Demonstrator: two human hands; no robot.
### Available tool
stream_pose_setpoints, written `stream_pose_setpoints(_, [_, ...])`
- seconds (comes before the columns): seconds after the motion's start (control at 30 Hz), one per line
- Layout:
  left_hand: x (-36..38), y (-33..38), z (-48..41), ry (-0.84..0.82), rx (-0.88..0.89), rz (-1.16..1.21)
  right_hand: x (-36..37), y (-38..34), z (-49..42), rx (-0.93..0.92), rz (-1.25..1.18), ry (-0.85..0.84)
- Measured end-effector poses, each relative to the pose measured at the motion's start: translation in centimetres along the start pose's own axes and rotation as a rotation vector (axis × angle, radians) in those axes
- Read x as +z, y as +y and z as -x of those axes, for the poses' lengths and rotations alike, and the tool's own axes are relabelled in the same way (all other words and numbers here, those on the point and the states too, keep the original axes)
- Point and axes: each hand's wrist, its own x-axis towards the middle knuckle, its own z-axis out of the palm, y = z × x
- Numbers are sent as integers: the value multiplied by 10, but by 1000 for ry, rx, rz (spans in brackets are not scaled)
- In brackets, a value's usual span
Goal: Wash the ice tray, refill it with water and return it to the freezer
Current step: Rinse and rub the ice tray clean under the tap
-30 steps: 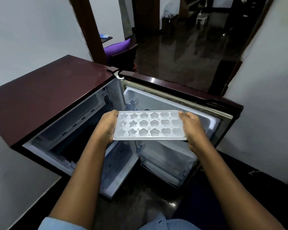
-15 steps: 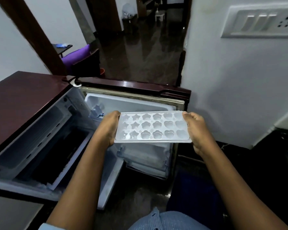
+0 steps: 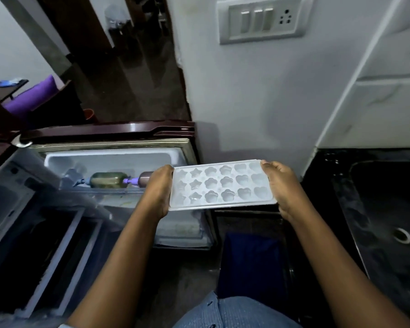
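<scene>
Open fridge door (image 3: 104,159) filled the left side, bottles (image 3: 107,182) in its shelf. White wall (image 3: 246,102) stood close beyond the ice tray (image 3: 223,185). Rightward, the way lay open over the counter (image 3: 329,181) and dark sink (image 3: 388,209).

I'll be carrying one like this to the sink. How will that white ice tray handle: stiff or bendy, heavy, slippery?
Probably fairly stiff: the ice tray spans flat between the left hand and right hand, gripped only at its short ends. Likely light, since its moulded cells look mostly empty. The smooth plastic may be slippery once wet.
</scene>
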Motion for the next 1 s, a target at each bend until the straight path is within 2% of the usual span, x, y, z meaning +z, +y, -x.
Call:
stream_pose_setpoints(0.47, [152,3,29,-264,40,-147,-139,3,14,14,-120,275])
stream_pose_setpoints(1.0, [322,31,14,-674,122,-397,-232,-6,40,45,-196,759])
